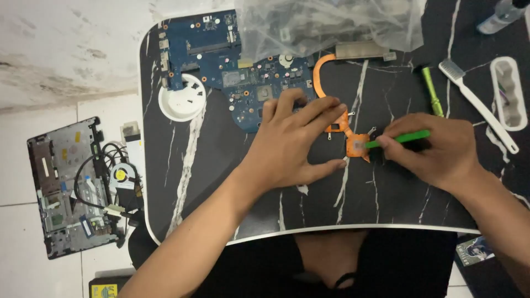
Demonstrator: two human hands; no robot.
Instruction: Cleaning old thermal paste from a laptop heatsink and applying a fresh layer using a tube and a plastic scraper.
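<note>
A copper heat pipe [323, 69] with a square contact plate [358, 145] lies on the black marble-patterned table [221, 187]. My left hand [292, 140] presses flat on the pipe's middle plate, fingers spread. My right hand [433, 149] grips a green plastic tool [400, 138], its tip touching the grey paste on the square plate. A blue laptop motherboard [215, 55] lies behind my left hand.
A clear plastic bag [326, 22] covers the board's far right. A white round lid [182, 98], a second green tool [432, 91], a white brush [477, 105] and a white holder [509, 91] lie on the table. On the floor left sit a laptop chassis [63, 187] and fan [122, 175].
</note>
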